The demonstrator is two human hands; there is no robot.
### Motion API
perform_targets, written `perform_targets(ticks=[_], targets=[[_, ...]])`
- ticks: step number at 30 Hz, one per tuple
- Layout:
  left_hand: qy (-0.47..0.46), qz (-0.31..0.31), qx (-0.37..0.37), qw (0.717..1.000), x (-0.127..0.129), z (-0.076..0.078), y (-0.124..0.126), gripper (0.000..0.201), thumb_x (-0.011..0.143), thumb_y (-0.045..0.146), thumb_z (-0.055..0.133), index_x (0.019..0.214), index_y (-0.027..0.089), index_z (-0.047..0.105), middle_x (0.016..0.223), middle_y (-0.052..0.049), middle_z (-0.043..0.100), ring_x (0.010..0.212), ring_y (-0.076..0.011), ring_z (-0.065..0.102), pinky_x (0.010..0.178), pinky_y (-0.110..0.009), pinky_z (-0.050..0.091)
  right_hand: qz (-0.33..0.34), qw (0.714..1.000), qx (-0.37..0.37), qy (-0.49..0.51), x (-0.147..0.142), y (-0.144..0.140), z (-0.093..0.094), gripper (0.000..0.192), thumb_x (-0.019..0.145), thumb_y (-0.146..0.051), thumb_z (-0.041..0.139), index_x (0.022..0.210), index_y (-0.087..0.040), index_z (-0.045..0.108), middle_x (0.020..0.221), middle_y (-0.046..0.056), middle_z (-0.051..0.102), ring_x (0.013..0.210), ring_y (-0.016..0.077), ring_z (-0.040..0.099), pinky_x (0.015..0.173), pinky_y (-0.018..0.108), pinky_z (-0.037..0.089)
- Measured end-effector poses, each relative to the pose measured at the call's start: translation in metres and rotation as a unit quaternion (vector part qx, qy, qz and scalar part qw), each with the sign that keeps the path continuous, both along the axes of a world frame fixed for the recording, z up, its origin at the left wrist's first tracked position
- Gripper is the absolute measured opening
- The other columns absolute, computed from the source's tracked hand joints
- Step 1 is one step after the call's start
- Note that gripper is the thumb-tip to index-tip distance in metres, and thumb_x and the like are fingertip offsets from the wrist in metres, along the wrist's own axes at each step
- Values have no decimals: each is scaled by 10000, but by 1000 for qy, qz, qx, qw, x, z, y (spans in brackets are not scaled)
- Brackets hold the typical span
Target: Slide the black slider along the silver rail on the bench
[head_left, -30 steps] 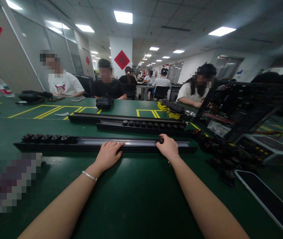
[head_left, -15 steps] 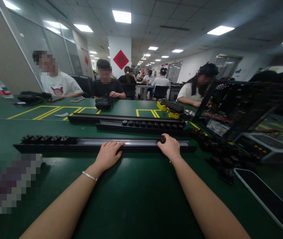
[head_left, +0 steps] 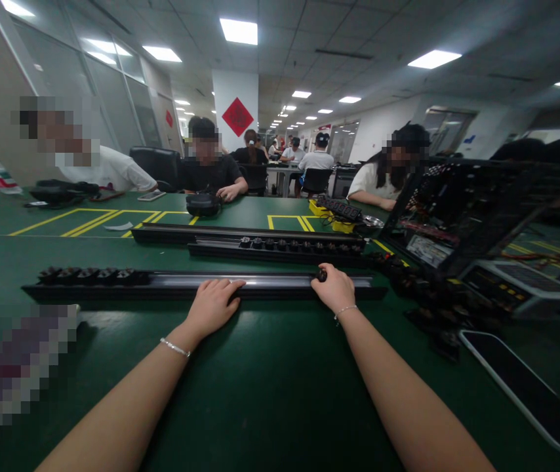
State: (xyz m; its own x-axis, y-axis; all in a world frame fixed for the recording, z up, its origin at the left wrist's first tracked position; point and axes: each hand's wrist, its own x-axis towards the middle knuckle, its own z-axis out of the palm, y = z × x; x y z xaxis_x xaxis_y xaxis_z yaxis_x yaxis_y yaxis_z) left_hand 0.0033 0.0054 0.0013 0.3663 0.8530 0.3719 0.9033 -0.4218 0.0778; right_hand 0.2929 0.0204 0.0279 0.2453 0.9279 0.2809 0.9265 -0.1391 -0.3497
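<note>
Black rail (head_left: 201, 284) on the table (head_left: 270, 380) — my left hand (head_left: 212, 305) rests flat on it, holding nothing. My right hand (head_left: 335, 288) pinches a small black knob (head_left: 320, 275).

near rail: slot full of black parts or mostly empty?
Mostly empty. The near rail has black parts bunched only at its left end; the right hand presses one more; bare metal channel between.

both arms stretched forward; left hand (head_left: 214, 304) lies flat, palm down, right hand (head_left: 335, 288) curled.
</note>
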Motion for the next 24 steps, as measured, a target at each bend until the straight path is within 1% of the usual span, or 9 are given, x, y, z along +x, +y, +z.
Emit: perform_targets(ticks=[7,11,17,24], targets=[[0,-7,8,1000,-1,0,0,384,837,315,453,1216,284,511,1003,-32,632,977,-212,542,899,-385,338,-5,1000,3,17,1,-1,-1,424,735,-308,486,1145,-224,558,1066,63,644,1049,249,533,875,365,381],[7,-5,5,1000,-1,0,0,387,841,320,449,1221,281,507,1010,-33,631,974,-209,541,898,-380,337,6,1000,0,18,3,-1,0,389,741,-290,469,1114,-254,575,1091,43,636,1052,249,525,861,372,390],[8,-5,5,1000,-1,0,0,382,844,326,446,1217,279,510,999,-33,630,970,-211,545,895,-383,337,13,1000,-10,24,9,-2,1,343,740,-283,468,1051,-279,610,1055,27,643,1047,238,525,838,354,406],[12,-5,7,1000,0,1,-1,380,845,322,447,1217,274,509,1009,-29,631,976,-210,548,897,-385,337,21,1000,9,12,11,-1,-4,310,763,-325,470,1023,-277,631,1021,22,653,1016,222,536,839,341,403]])
